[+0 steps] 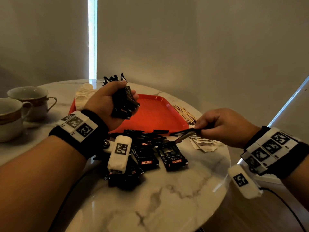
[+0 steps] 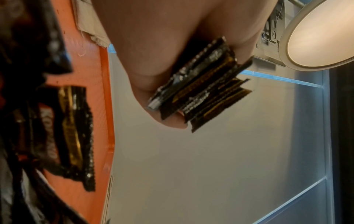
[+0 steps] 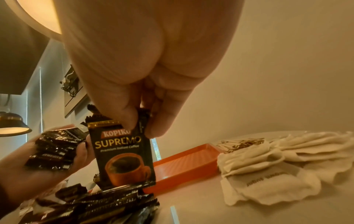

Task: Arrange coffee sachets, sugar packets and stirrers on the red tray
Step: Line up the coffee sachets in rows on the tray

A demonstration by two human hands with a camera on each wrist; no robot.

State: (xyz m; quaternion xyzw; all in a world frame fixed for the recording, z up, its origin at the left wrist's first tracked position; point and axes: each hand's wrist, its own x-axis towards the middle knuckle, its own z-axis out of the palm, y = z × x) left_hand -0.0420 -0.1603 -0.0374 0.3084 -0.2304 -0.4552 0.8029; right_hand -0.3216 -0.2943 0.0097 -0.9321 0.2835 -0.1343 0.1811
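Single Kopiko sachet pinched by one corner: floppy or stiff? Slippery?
Probably semi-stiff: the sachet hangs flat below the right hand, which pinches only its top corner. Likely light, since that pinch carries it. Its glossy foil looks slick, so the stack in the left hand may fan or slide.

Dim and warm-toned throughout — brightest at a narrow window strip (image 1: pixel 92 39) toward 11 o'clock in the head view. Glare from round ceiling lamp (image 2: pixel 321 33) at 2 o'clock, left wrist view. Blurred near left hand (image 2: pixel 162 53) — motion-smeared coffee sachets (image 2: pixel 201 87). Bowed at the edges.
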